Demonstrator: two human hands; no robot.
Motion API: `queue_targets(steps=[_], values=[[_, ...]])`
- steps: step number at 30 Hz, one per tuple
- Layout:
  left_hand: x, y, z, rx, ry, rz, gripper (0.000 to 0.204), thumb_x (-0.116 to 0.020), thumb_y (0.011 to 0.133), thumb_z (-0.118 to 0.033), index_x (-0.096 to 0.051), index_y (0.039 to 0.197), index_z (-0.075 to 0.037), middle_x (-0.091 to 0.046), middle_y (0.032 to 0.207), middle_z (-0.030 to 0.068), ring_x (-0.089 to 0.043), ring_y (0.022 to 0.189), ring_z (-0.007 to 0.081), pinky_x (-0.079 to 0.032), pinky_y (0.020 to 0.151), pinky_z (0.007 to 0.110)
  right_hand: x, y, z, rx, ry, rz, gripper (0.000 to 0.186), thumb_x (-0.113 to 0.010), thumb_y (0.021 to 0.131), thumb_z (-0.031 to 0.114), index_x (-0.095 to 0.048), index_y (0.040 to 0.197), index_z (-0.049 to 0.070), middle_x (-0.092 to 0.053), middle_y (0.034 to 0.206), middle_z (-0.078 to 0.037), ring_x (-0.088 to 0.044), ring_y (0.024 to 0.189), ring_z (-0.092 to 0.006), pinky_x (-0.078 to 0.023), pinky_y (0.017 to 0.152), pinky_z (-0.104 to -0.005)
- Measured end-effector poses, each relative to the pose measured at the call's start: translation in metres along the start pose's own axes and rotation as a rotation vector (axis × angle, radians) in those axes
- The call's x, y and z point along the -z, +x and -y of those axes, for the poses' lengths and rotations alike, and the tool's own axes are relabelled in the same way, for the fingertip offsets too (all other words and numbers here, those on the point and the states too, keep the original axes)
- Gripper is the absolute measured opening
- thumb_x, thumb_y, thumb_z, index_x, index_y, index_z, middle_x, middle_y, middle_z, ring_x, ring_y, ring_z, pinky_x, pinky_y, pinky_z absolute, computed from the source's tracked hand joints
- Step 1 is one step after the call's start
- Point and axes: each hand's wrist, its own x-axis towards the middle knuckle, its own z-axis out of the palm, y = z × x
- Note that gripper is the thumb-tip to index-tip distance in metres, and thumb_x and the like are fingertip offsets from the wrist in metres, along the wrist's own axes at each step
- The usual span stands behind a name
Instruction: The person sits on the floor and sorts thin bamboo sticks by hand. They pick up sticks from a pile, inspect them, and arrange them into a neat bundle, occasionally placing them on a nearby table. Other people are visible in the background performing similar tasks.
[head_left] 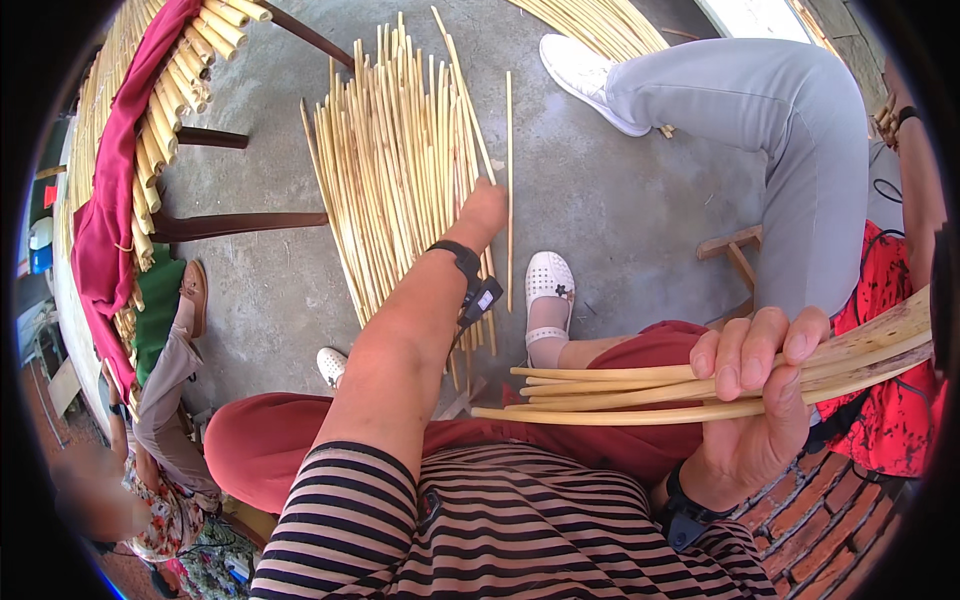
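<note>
Grey concrete floor, as I read it from my remote station through the head camera; brick surface at lower right.

Item, nearest: striped shirt and red trousers of the wearer.

Item: right hand, low on the right, closed around a bunch of pale yellow stalks, fingers over, thumb beneath. Long axis of the bunch: crosswise over the lap, tips pointing left, thicker ends running toward the right edge.

Item: left hand, arm stretched forward, at the right border of the stalk pile. Fingers hidden from me; I cannot tell whether they are closed on anything. One slanted stalk runs down to this hand.

Item, governing relation: stalk pile on the floor, ahead and slightly left, long axis running away from the body, roughly square to the bunch. Left hand is the nearer, at the pile; right hand is well apart from it.

Item: lone stalk, just right of the left hand, apart from the pile, pointing much the same way.

Item, farther: co-worker's grey trouser leg and white shoe.

Item, outer edge: thick stalks at upper left, with crimson cloth along them.
</note>
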Motion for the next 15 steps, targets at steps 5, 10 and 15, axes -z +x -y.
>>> queue_targets(steps=[5,10,15], values=[[0.004,-0.005,0.016,0.065,0.053,0.012,0.022,-0.051,0.08,-0.002,-0.062,0.098,0.0,-0.056,0.102,0.0224,-0.059,0.097,0.0388,-0.049,0.086,0.042,-0.003,0.014,-0.016,-0.109,0.055,0.142,0.017,-0.059,0.091,0.012,-0.045,0.099,0.011,-0.052,0.08,-0.004,-0.052,0.068,-0.0153,-0.043,0.07,-0.0347],[0.003,-0.055,0.013,-0.103,-0.065,0.082,0.023,-0.054,0.08,-0.003,-0.062,0.102,0.0,-0.057,0.102,0.0244,-0.059,0.094,0.0386,-0.05,0.083,0.042,0.002,0.014,-0.013,-0.132,0.098,0.197,0.015,-0.058,0.092,0.011,-0.045,0.099,0.011,-0.054,0.082,-0.005,-0.055,0.071,-0.0169,-0.045,0.073,-0.0347],[0.006,-0.096,0.005,0.034,-0.219,0.149,0.018,-0.053,0.082,-0.006,-0.06,0.098,0.0,-0.06,0.101,0.0257,-0.06,0.096,0.0374,-0.049,0.083,0.044,0.003,0.01,-0.012,-0.123,0.101,0.196,0.015,-0.058,0.092,0.012,-0.045,0.1,0.011,-0.054,0.082,-0.006,-0.056,0.071,-0.0173,-0.046,0.073,-0.0339]])
